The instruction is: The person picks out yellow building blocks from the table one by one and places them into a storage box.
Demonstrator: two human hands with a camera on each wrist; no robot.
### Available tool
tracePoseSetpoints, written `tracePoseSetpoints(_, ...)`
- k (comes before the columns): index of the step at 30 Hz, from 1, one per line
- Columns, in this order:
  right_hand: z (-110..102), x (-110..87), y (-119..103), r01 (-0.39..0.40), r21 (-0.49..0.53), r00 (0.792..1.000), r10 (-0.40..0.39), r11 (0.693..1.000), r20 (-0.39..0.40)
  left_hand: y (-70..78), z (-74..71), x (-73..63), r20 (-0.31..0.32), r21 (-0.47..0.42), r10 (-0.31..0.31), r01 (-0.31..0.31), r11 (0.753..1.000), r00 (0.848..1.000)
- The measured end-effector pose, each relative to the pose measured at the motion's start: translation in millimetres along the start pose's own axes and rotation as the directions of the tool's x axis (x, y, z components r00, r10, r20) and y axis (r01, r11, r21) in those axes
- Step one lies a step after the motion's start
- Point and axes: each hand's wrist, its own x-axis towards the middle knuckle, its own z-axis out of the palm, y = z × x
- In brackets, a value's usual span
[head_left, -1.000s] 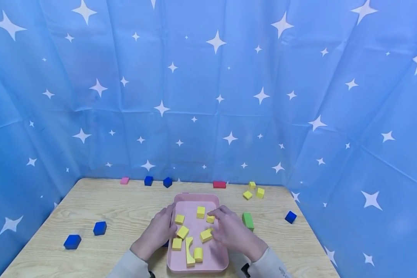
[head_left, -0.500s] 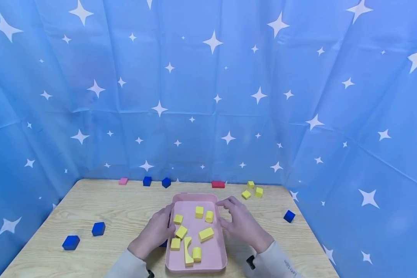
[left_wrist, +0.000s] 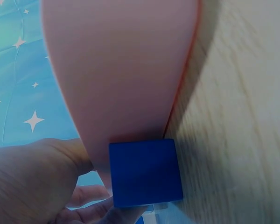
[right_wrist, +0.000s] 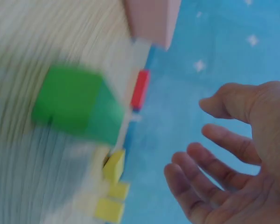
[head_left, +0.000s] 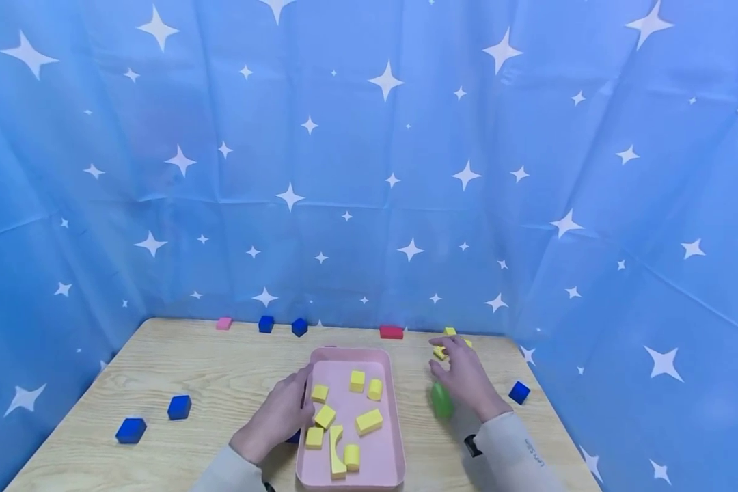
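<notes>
A pink tray (head_left: pixel 381 458) holds several yellow blocks, among them an arch-shaped piece (head_left: pixel 335 454) and a cylinder (head_left: pixel 352 457). My left hand (head_left: pixel 281 413) grips the tray's left side, thumb at the rim and fingers along the outer wall. Against that wall in the left wrist view is a blue block (left_wrist: pixel 145 172), mostly hidden in the head view. To the right of the tray, my right hand (head_left: pixel 464 383) reaches out over the table, fingers spread, holding nothing. It partly covers a small group of yellow blocks (right_wrist: pixel 114 166). Beneath it lies a green block (right_wrist: pixel 72 100).
A red block (head_left: pixel 391 332), two blue blocks (head_left: pixel 266 324) and a pink block (head_left: pixel 224 323) lie along the back edge. Two more blue blocks (head_left: pixel 180 407) are at left, another blue block (head_left: pixel 519 392) far right. A starry blue curtain (head_left: pixel 357 171) surrounds the table (head_left: pixel 221 369).
My right hand has come out of the tray, away from the yellow cylinder, and moved right and back to the yellow group. My left hand stays on the tray.
</notes>
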Motion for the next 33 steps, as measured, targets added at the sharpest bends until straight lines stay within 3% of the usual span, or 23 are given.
tracePoseSetpoints(9, -11.9, 19.3, 54.4, -0.112, -0.040, 0.993, 0.113, 0.993, 0.033, -0.1, 2.9, -0.2, 0.002, -0.004, 0.008, -0.008, 1.000, 1.000)
tracePoseSetpoints(14, -10.4, 26.7, 76.7, -0.136, -0.074, 0.989, 0.139, 0.988, 0.046, 0.5, 2.7, 0.4, 0.004, -0.003, 0.003, -0.003, 1.000, 1.000)
tracePoseSetpoints(21, -5.6, 25.2, 85.0, -0.180, -0.050, 0.975, 0.185, 0.982, 0.127, -1.9, 3.1, 1.5, 0.006, 0.012, -0.001, 0.001, 1.000, 1.000)
tracePoseSetpoints(33, -2.4, 29.0, 88.1, -0.176, -0.053, 0.982, 0.179, 0.983, 0.063, -3.6, 1.3, 0.3, -0.002, 0.024, 0.005, -0.005, 1.000, 1.000)
